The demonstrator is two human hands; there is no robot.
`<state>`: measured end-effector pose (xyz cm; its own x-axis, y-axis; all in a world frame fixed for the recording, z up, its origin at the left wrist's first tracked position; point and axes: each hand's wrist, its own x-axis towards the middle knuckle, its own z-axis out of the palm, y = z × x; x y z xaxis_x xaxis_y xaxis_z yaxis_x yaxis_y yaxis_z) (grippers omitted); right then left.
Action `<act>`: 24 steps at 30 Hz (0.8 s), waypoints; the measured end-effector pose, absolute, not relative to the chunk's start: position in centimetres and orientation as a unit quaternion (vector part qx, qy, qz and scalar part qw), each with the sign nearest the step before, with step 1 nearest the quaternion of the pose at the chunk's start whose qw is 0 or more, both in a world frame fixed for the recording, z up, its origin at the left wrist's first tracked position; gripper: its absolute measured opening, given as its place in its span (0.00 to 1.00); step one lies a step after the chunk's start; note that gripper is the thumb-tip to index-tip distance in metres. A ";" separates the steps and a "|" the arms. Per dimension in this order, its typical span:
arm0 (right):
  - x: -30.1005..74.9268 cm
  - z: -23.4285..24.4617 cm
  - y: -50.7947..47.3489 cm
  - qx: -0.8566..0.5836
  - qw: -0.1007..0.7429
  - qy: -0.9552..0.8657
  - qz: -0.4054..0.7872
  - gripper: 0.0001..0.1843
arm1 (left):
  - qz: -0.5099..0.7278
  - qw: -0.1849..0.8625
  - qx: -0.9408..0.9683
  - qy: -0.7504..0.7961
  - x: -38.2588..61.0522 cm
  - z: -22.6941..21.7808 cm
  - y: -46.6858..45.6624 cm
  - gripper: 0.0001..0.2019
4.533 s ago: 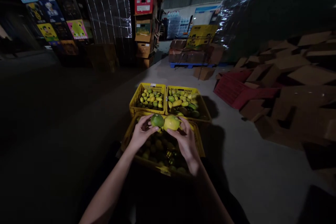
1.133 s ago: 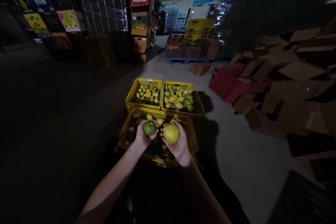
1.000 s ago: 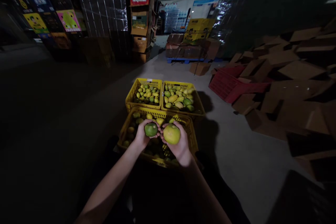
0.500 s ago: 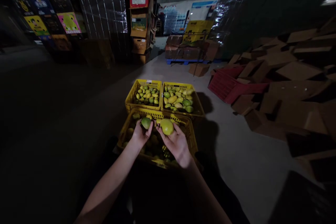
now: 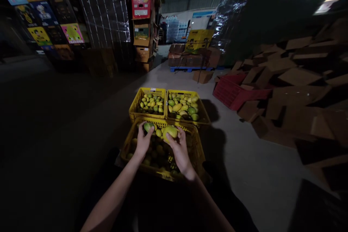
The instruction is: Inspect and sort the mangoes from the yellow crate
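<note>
My left hand (image 5: 143,140) is closed around a green mango (image 5: 148,127), thumb on its right side. In my right hand (image 5: 179,148) is a larger yellow mango (image 5: 170,132), gripped between thumb and fingers. Both hands hover over the near yellow crate (image 5: 199,145), whose mangoes lie mostly in shadow. Behind it stand two more yellow crates side by side. The back left crate (image 5: 133,108) holds small green and yellow mangoes (image 5: 152,104); the back right crate (image 5: 204,110) holds mostly larger yellow mangoes (image 5: 177,107) with some green ones.
A red crate (image 5: 231,90) lies tipped on the right beside a heap of cardboard boxes (image 5: 296,98). Farther back are a blue pallet (image 5: 190,69) with cartons, a tall stack of boxes (image 5: 141,32) and wrapped pallets. Grey concrete floor surrounds the crates.
Both hands have turned, so the palms no longer face up and the thumbs now lie over the mangoes. The same two mangoes stay in my hands. The view has tilted slightly upward.
</note>
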<state>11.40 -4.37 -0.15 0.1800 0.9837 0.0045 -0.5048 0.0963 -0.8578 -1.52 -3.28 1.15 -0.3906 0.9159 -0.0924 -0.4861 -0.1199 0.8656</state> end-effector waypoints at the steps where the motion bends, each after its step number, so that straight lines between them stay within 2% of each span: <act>1: 11.3 -0.1 -4.4 -0.393 0.689 -0.360 0.491 0.29 | 0.712 0.471 0.284 0.436 -1.6 1.5 -3.5 0.19; 3: 11.2 -0.1 -4.5 -0.408 0.705 -0.428 0.392 0.31 | 0.714 0.452 0.331 0.420 -1.6 2.2 -4.2 0.23; 5: 11.2 -0.1 -4.5 -0.414 0.700 -0.467 0.347 0.28 | 0.714 0.457 0.332 0.414 -1.6 2.7 -4.8 0.23; 10: 10.9 -0.2 -4.5 -0.415 0.715 -0.449 0.339 0.28 | 0.699 0.504 0.288 0.418 -2.5 2.3 -5.2 0.22; 12: 10.8 0.0 -4.4 -0.408 0.722 -0.409 0.381 0.27 | 0.691 0.534 0.271 0.405 -3.2 1.8 -4.9 0.20; 14: 10.9 0.4 -4.3 -0.397 0.709 -0.344 0.471 0.22 | 0.664 0.582 0.261 0.390 -3.9 1.1 -4.8 0.16; 18: 12.0 1.1 -3.8 -0.356 0.603 -0.154 0.697 0.10 | 0.525 0.702 0.226 0.424 -3.9 -1.9 -6.4 0.08; 21: 13.1 1.3 -3.4 -0.353 0.553 -0.068 0.751 0.08 | 0.438 0.755 0.099 0.477 -2.7 -4.4 -9.6 0.06; 24: 13.7 1.1 -3.3 -0.369 0.529 -0.049 0.763 0.09 | 0.489 0.744 -0.020 0.454 -1.8 -4.6 -11.6 0.10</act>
<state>13.66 -3.30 1.08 -0.1680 0.8428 -0.5113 -0.7708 -0.4357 -0.4649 -1.79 -11.62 -4.61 0.1088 0.7096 -0.6961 -0.7464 0.5208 0.4143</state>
